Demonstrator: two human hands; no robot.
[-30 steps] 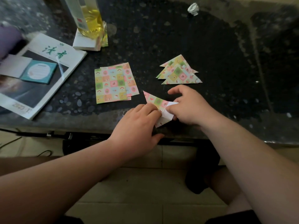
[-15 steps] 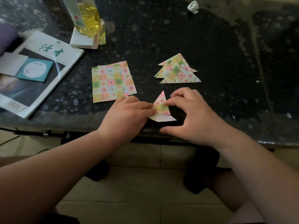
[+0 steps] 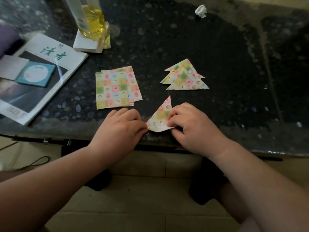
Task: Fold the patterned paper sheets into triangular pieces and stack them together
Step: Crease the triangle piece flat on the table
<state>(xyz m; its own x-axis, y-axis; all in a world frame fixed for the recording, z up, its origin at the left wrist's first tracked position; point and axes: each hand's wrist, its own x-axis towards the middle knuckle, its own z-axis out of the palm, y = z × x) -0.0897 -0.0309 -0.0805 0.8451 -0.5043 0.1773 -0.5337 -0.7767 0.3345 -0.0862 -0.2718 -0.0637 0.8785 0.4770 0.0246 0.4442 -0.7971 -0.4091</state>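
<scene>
While the half-folded pastel checked paper triangle (image 3: pixel 160 114) lies between the hands at the near edge of the dark speckled table (image 3: pixel 217 114), the left hand (image 3: pixel 120 129) pinches its left corner with curled fingers and the right hand (image 3: pixel 192 126) grips its right corner. A white strip shows along the bottom, so I would square the edges before creasing. The stack of finished triangles (image 3: pixel 185 77) lies beyond the right hand, and the flat patterned sheets (image 3: pixel 115 88) beyond the left.

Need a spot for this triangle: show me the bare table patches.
Bare: the strip between the flat sheets and the triangle stack, and the wide stretch right of that stack. Crowded: magazine and bottle at left; left hand and right hand on the triangle in front.
</scene>
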